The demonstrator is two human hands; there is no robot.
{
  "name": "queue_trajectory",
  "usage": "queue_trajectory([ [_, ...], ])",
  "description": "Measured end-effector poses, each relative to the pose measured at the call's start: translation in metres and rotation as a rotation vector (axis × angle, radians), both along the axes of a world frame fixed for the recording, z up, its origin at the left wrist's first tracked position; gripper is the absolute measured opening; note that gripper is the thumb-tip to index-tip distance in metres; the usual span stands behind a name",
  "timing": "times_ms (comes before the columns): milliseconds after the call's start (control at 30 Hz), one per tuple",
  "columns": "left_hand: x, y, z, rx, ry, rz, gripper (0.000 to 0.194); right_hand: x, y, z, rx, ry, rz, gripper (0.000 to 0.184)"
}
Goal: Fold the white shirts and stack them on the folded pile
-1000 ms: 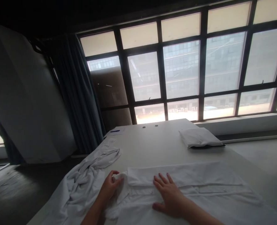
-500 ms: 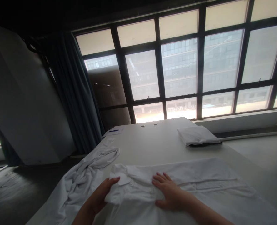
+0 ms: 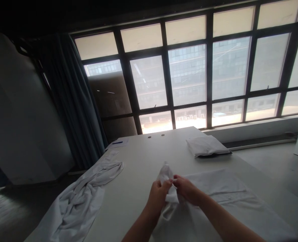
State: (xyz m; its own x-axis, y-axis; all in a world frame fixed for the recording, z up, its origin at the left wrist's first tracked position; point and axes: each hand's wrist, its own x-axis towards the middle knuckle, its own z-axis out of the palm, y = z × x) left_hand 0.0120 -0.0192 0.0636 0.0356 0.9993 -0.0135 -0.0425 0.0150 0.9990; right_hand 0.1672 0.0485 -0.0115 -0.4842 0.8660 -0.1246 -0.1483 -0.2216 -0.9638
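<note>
A white shirt (image 3: 229,195) is spread over the near right part of the table, its collar end bunched and raised off the surface. My left hand (image 3: 159,194) grips the gathered collar part from the left, thumb on top. Close against it, my right hand (image 3: 186,189) pinches the same bunched cloth from the right. A peak of fabric stands up between the two hands, and folds hang below them. The exact spot under the fingertips is partly hidden.
A crumpled white cloth (image 3: 85,195) lies along the table's left edge. Toward the back right sits a folded white garment (image 3: 208,146) with a dark underside. Paper with a blue pen (image 3: 117,143) lies at the far left of the white table (image 3: 143,158). Windows stand beyond.
My left hand has moved right with the collar end, lifting and bunching it. My right hand, flat on the shirt before, now pinches the cloth beside the left. The view has turned slightly right.
</note>
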Motion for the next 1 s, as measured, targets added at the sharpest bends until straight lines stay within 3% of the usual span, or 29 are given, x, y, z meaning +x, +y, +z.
queue_trajectory([
  [167,0.036,0.0,-0.035,0.151,0.321,-0.164,0.033,0.038,0.021,0.014,-0.211,0.103,-0.037,0.052],
  [300,0.013,0.014,-0.038,0.246,0.455,-0.154,0.04,0.049,0.021,0.022,-0.312,0.048,0.063,0.042],
  [433,-0.043,0.048,-0.046,0.347,0.659,0.082,0.037,0.051,0.026,0.024,-0.138,-0.166,0.074,0.038],
  [567,-0.08,0.074,-0.069,0.283,0.694,0.081,0.046,0.061,0.038,0.03,-0.013,-0.321,0.004,0.044],
  [767,-0.08,0.084,-0.091,0.276,0.785,0.072,0.041,0.055,0.042,0.035,0.332,-0.67,-0.121,0.041],
  [867,-0.077,0.084,-0.092,0.29,0.835,0.077,0.039,0.033,0.036,0.023,0.462,-0.805,-0.225,0.04],
  [1000,-0.077,0.082,-0.091,0.304,0.868,0.088,0.037,0.015,0.031,0.003,0.525,-0.897,-0.251,0.025],
])
